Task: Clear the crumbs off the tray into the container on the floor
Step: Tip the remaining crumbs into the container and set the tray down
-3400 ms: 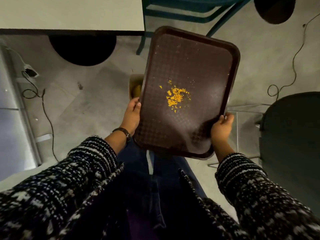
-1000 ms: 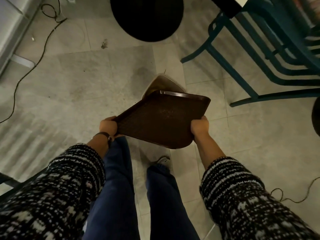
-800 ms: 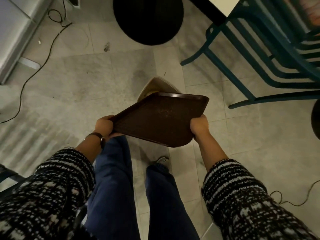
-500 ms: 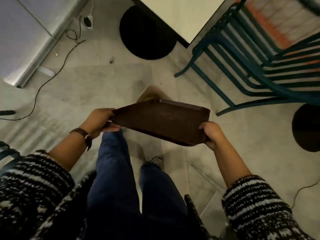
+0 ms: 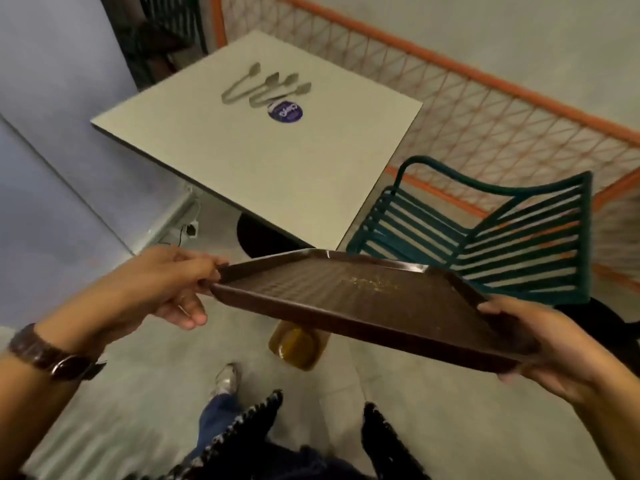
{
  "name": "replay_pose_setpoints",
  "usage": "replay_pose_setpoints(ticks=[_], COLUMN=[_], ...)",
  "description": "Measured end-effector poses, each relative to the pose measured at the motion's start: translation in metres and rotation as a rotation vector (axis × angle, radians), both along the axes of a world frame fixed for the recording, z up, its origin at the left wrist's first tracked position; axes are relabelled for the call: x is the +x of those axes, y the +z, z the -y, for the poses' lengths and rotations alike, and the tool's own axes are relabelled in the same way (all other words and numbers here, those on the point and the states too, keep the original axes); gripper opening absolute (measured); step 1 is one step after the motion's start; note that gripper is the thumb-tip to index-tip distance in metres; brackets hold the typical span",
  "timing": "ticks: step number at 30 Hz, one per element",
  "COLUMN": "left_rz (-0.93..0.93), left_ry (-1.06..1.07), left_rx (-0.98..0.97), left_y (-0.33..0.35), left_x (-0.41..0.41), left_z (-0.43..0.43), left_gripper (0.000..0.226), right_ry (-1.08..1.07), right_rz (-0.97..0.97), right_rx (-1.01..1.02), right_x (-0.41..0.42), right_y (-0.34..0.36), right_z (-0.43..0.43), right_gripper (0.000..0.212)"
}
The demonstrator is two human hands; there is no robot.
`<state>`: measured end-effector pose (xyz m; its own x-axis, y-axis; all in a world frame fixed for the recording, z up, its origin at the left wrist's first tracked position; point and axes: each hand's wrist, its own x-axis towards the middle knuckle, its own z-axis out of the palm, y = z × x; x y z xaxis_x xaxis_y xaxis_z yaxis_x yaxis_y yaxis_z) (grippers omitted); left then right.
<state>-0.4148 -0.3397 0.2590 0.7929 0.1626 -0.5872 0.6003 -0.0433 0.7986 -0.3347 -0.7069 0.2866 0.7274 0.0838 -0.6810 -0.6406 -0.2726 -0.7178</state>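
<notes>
I hold a dark brown tray (image 5: 311, 289) nearly level at waist height. My left hand (image 5: 162, 282) grips its left short edge, and my right hand (image 5: 543, 344) grips its near right corner. A thin smear of yellowish crumb dust (image 5: 370, 283) lies on the tray's far right part. Below the tray, on the floor, stands a small tan container (image 5: 298, 346) with yellow crumbs inside; the tray covers its far part.
A white square table (image 5: 242, 161) stands ahead with metal tongs (image 5: 263, 86) and a purple round sticker (image 5: 285, 111). A teal slatted chair (image 5: 485, 233) is to the right, against an orange mesh fence (image 5: 485, 98). My shoe (image 5: 227, 377) is on the grey floor.
The pile of orange crumbs seen earlier has left the tray. The tray went from tipped down over the container to almost level and higher, and my view rose to the table.
</notes>
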Motion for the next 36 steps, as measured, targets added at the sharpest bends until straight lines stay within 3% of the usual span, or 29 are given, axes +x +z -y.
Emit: replay_pose_setpoints(ticks=[6, 10, 17, 25, 28, 32, 36], left_rz=[0.056, 0.034, -0.053, -0.118, -0.062, -0.158, -0.246], left_ry=[-0.031, -0.044, -0.005, 0.314, 0.352, 0.209, 0.028], left_rx=[0.038, 0.070, 0.061, -0.148, -0.152, -0.035, -0.041], left_y=[0.012, -0.010, -0.075, -0.156, -0.170, -0.198, -0.223], left_x=[0.050, 0.081, 0.107, 0.114, 0.123, 0.130, 0.131], left_z=[-0.054, -0.093, -0.152, -0.194, -0.195, -0.184, -0.157], left_gripper=[0.028, 0.033, 0.036, 0.023, 0.023, 0.067, 0.081], right_ry=[-0.022, -0.012, -0.200, -0.323, -0.412, -0.453, -0.595], right_rz=[0.115, 0.143, 0.089, 0.006, 0.011, -0.007, -0.175], right_rx=[0.055, 0.135, 0.190, -0.333, -0.348, -0.314, -0.036], right_x=[0.031, 0.056, 0.072, 0.066, 0.072, 0.084, 0.099], right_y=[-0.002, -0.048, -0.141, -0.226, -0.232, -0.245, -0.266], right_z=[-0.060, -0.105, -0.177, -0.265, -0.292, -0.329, -0.365], right_gripper=[0.017, 0.028, 0.036, 0.031, 0.030, 0.032, 0.028])
